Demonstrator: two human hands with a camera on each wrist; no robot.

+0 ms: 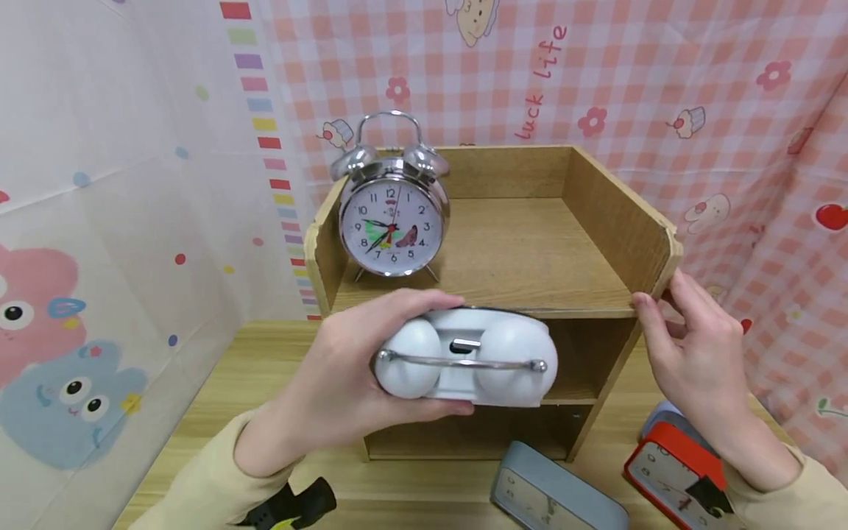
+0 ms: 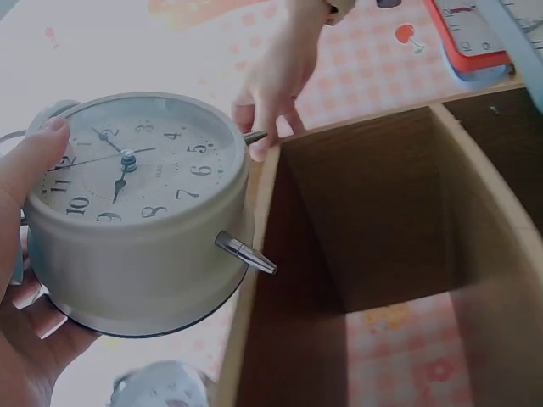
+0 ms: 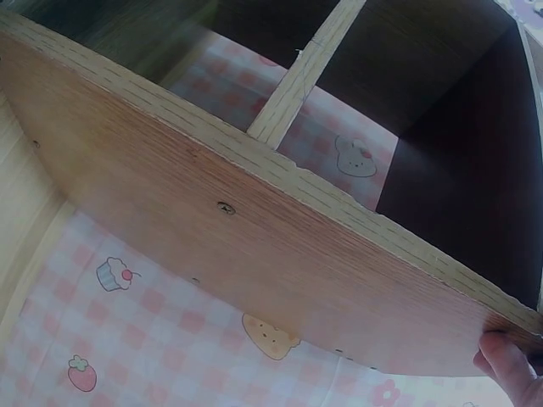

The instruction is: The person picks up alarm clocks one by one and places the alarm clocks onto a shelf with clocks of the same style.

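The left sleeve (image 1: 212, 478) and right sleeve (image 1: 795, 489) are plain pale cream. Beside the left shows a black gadget (image 1: 316, 500) with a yellow mark (image 1: 285, 524); beside the right, a black piece (image 1: 710, 495).

Cloth (image 1: 490, 88) reads "luck life"; clock dials (image 2: 161, 182) bear numerals.

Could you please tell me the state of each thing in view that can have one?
Left hand: gripping the white alarm clock.
White alarm clock: held up, bells toward the head camera.
Right hand: holding the right front edge of the wooden shelf unit.
Wooden shelf unit: upright, open-fronted.
Silver alarm clock: standing upright on top, handle up.
Grey clock: on the table, not held.
Red clock: not held, partly hidden.
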